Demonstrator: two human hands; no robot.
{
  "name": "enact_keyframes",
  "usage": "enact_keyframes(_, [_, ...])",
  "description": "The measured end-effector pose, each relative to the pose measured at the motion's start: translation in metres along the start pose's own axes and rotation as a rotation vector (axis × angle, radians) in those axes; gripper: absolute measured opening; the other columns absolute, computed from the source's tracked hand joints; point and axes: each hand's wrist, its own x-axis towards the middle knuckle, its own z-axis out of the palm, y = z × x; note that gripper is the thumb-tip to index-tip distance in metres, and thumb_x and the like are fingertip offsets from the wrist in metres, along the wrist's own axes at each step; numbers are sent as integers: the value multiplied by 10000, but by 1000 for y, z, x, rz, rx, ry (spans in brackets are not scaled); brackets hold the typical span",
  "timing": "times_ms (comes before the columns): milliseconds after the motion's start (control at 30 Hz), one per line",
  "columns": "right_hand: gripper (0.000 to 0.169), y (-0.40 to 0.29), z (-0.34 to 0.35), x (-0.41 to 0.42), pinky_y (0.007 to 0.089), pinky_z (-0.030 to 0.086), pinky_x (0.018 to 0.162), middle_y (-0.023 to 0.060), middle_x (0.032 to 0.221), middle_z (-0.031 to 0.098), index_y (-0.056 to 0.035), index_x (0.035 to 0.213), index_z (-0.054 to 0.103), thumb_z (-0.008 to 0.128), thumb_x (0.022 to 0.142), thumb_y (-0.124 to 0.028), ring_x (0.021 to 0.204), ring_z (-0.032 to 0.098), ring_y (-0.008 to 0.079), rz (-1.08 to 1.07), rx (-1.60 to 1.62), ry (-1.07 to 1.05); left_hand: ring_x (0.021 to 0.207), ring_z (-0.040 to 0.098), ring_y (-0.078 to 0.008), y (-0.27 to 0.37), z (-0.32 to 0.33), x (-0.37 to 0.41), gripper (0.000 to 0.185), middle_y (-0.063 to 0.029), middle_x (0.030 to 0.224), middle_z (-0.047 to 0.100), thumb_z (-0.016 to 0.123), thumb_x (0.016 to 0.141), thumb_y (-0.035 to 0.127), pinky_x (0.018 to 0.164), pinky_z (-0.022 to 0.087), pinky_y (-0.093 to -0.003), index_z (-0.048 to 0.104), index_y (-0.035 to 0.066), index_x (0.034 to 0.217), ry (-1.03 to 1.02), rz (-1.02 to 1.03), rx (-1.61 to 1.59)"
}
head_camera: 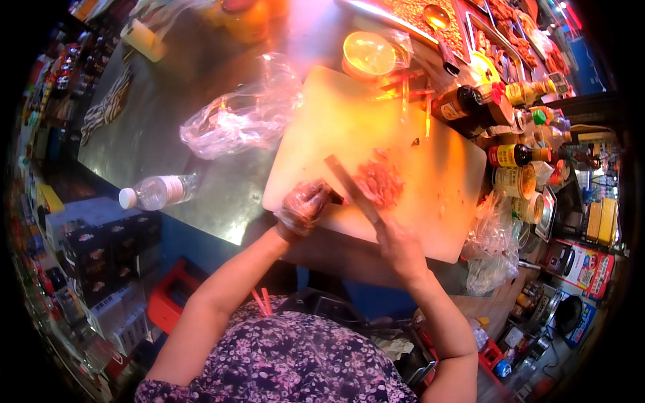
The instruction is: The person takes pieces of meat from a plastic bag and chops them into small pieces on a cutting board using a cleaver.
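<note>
My left hand (303, 207) wears a clear plastic glove and rests at the near left edge of the white cutting board (312, 131). Its curled fingers press on a dark red piece of meat (338, 198), mostly hidden under them. In my bare right hand (400, 247) is the handle of a knife (352, 186), its blade slanting away to the left over the board, seen nearly edge-on. Just right of the blade lies a pile of cut raw meat (382, 179) in thin pieces.
A crumpled plastic bag (237, 121) and a plastic bottle (161, 192) lie on the metal table (201, 186) to the left. A round plastic tub (369, 55) stands behind the board. Sauce bottles (509, 155) and jars line its right side, near another plastic bag (491, 247).
</note>
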Motion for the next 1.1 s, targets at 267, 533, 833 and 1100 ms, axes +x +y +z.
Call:
enact_keyframes(267, [154, -19, -9, -5, 460, 434, 534, 188, 611, 515, -33, 812, 431, 558, 899, -39, 568, 560, 372, -27, -10, -93, 798, 626, -331, 1, 0, 3, 174, -107, 943, 657, 692, 742, -17, 649, 523, -425, 668, 78, 885, -90, -7, -61])
enact_keyframes(533, [68, 2, 60, 51, 437, 466, 593, 165, 706, 572, -48, 928, 508, 532, 927, -112, 638, 577, 356, -32, 142, -91, 835, 635, -335, -18, 13, -18, 178, -145, 913, 657, 639, 719, -14, 677, 537, -408, 681, 27, 887, -83, 86, 34])
enact_keyframes(833, [103, 1, 15, 21, 423, 467, 577, 129, 675, 539, -46, 909, 484, 580, 912, -85, 616, 570, 313, 58, 2, -55, 824, 628, -340, -12, 0, -1, 226, -172, 980, 639, 651, 694, -54, 713, 511, -407, 665, -44, 919, -66, 106, -40])
enact_keyframes(1100, [112, -13, 0, 9, 405, 440, 546, 96, 619, 509, -56, 896, 478, 540, 935, -140, 589, 556, 277, 72, 68, -210, 939, 648, -333, -12, 9, -19, 267, -141, 1062, 664, 629, 755, -43, 794, 525, -416, 680, -8, 1015, -201, -456, -553])
